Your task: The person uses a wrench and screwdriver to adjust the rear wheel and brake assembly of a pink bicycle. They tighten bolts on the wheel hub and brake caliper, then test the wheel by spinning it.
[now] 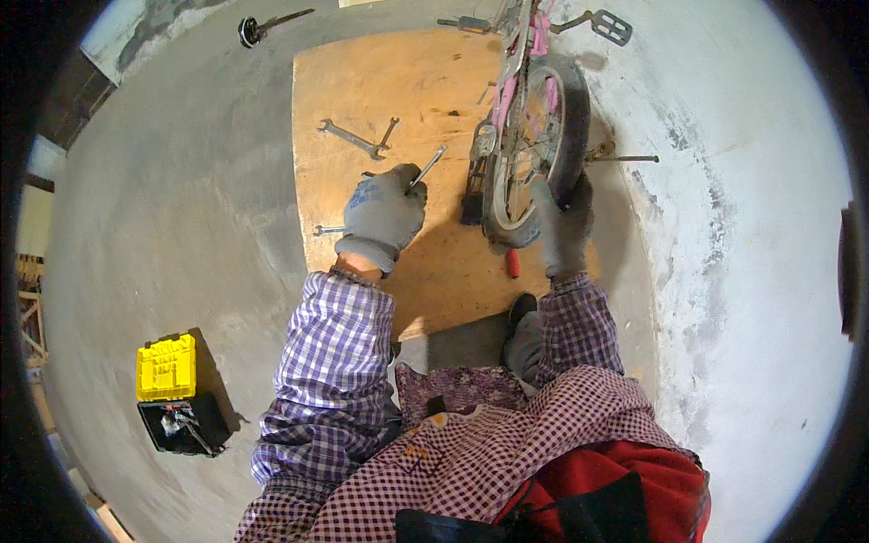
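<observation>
My gloved left hand is closed on a silver wrench over a plywood board. My gloved right hand grips the rear wheel of a pink bicycle at the right of the board. Beside my left hand lie an open-ended wrench, a smaller wrench and another wrench. A red-handled tool lies below the wheel. A bolt or rod reaches out to the right behind the wheel, and a pedal sticks out above it.
An open toolbox with a yellow lid and black body sits on the grey floor at left. A black object with a rod lies at the top left. A pale, stained wall or floor surface runs along the right. My shoe shows below the board.
</observation>
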The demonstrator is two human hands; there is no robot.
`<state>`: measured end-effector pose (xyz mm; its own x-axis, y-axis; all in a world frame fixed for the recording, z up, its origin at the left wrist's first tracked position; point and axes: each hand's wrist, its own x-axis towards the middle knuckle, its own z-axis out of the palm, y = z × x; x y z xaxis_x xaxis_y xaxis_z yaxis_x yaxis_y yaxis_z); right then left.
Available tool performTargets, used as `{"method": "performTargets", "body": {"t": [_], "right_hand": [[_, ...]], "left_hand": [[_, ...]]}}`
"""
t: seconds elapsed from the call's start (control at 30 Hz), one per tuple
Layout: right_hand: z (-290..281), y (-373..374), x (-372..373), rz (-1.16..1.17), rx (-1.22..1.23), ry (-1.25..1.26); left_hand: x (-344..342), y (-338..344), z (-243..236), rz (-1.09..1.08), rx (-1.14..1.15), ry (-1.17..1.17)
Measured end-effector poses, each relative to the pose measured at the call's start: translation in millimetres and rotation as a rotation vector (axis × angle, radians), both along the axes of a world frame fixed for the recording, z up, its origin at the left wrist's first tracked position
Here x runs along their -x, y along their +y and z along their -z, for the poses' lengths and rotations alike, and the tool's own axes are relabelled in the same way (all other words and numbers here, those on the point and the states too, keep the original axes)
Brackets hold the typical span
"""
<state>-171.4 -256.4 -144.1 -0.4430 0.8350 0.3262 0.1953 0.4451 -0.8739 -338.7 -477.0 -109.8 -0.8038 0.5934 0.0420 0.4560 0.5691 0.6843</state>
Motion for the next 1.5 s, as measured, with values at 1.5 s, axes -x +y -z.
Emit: {"method": "performTargets", "body": {"t": [1.5], "right_hand": [[18.8,14.0,77.3,0.007,0.242,0.175]], "left_hand": [[80.0,-10.6,-16.3,-0.163,-0.445,-0.380]]}}
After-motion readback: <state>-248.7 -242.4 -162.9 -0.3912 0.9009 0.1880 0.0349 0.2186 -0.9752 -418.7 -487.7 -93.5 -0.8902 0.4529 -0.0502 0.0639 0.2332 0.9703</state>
